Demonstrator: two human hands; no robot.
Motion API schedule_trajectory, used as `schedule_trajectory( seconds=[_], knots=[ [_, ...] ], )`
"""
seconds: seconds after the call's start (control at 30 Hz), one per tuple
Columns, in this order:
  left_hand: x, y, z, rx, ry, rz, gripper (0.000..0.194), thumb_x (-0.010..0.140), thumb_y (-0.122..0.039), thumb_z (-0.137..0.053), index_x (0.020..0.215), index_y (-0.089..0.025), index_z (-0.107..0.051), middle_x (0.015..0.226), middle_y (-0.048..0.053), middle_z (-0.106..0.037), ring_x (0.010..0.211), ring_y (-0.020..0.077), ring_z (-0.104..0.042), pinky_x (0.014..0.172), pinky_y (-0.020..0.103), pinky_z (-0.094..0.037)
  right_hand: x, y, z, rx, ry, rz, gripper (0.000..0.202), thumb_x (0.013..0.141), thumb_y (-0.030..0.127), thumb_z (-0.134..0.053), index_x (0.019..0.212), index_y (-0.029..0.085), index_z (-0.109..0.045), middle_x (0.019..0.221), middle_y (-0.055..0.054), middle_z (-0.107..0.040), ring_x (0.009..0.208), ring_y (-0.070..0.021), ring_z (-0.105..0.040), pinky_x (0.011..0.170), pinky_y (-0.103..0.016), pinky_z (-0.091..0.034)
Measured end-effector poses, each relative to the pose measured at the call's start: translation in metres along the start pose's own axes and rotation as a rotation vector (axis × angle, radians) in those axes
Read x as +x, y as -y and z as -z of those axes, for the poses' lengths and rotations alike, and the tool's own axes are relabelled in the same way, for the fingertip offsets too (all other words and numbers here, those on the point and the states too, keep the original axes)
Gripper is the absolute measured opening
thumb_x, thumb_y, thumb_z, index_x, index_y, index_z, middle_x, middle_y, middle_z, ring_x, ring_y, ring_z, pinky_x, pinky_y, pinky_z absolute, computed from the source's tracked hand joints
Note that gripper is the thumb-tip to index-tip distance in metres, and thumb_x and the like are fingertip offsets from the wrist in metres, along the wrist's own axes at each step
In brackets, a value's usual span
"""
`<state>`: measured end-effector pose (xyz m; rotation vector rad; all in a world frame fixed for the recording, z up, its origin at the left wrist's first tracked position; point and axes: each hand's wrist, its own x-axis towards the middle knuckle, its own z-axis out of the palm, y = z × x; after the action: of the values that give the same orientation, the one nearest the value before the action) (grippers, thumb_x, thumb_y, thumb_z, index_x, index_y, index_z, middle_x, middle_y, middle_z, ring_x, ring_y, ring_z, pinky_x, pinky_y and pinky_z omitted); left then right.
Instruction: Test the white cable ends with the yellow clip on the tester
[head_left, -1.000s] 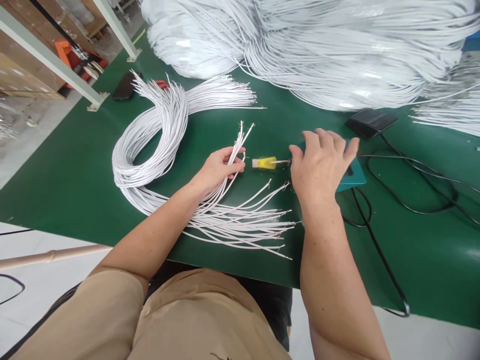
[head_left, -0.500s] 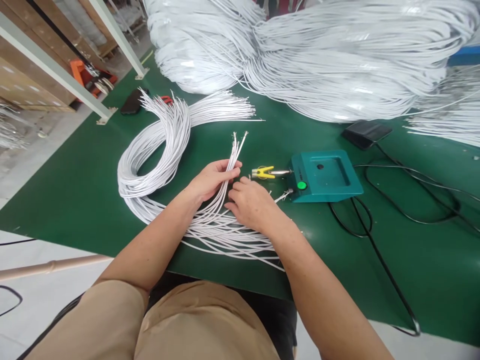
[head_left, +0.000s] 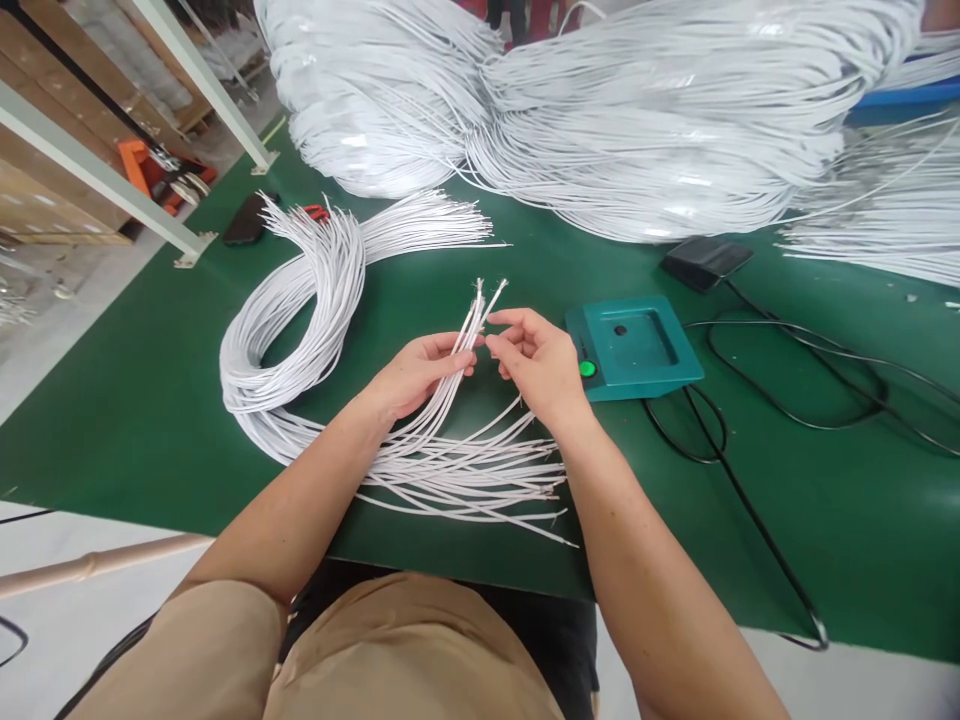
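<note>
A slim bunch of white wires (head_left: 454, 378) with stripped, frayed ends stands up from my left hand (head_left: 420, 372), which is closed around it, thumb on top. My right hand (head_left: 536, 358) is just right of these wire ends. Its thumb and index finger are apart at the bunch, and the other fingers are curled. Below both hands, more loose white wires (head_left: 480, 470) fan out to the right. They run back into a large coiled wire bundle (head_left: 251, 350) on the left. Behind my right hand sits a teal machine (head_left: 679, 375) with a green button; its left front is hidden.
Huge bundles of white wire (head_left: 637, 130) lie across the back of the green table (head_left: 112, 420). A black pedal-like box (head_left: 705, 262) and black cables (head_left: 795, 425) are to the right. A dark object (head_left: 246, 220) and red-handled tool (head_left: 316, 213) lie behind the coil.
My right hand has moved up from the loose wires to the ends of the held bunch, its thumb and index finger apart. It now covers the yellow part at the machine's front.
</note>
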<state>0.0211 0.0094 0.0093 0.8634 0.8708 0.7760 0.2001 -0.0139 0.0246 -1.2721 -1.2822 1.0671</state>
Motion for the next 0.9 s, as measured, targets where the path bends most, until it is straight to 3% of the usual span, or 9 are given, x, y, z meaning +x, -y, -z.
schedule_trajectory(
  seconds=[0.2,0.43,0.77,0.9],
  knots=[
    [-0.002,0.000,-0.008,0.044,-0.044,0.004,0.039,0.062,-0.025,-0.090,0.095,-0.013,-0.072,0.076,0.000,-0.066,0.066,0.0073,-0.059,0.063,0.019,-0.046,0.002,-0.003,-0.001,0.034,0.019,0.041,0.018,0.076,0.032,-0.069,0.086,0.017,-0.070,0.073,0.000,-0.064,0.062,-0.0103,-0.052,0.061,-0.026,-0.045],
    [-0.005,-0.003,-0.013,-0.031,0.033,0.023,0.034,0.068,-0.031,-0.086,0.087,-0.012,-0.065,0.068,-0.002,-0.054,0.062,0.0050,-0.051,0.062,0.019,-0.044,-0.001,0.006,-0.001,0.087,0.024,0.014,0.016,0.073,0.033,-0.072,0.073,0.018,-0.067,0.071,0.001,-0.064,0.061,-0.0103,-0.051,0.060,-0.026,-0.043],
    [-0.007,-0.002,-0.016,0.094,0.007,-0.139,0.037,0.066,-0.021,-0.084,0.071,-0.013,-0.048,0.080,0.001,-0.065,0.071,0.0086,-0.061,0.059,0.018,-0.040,0.000,0.007,0.001,0.301,0.093,-0.236,0.014,0.066,0.027,-0.071,0.061,0.016,-0.064,0.059,0.002,-0.061,0.055,-0.0085,-0.049,0.056,-0.024,-0.039],
    [-0.007,-0.002,-0.015,0.097,-0.013,-0.161,0.038,0.067,-0.022,-0.083,0.073,-0.014,-0.047,0.081,0.001,-0.066,0.070,0.0081,-0.061,0.058,0.018,-0.039,-0.002,0.009,-0.004,0.309,0.018,-0.219,0.014,0.066,0.029,-0.076,0.069,0.016,-0.068,0.065,0.001,-0.065,0.057,-0.0088,-0.052,0.057,-0.023,-0.044]
  ],
)
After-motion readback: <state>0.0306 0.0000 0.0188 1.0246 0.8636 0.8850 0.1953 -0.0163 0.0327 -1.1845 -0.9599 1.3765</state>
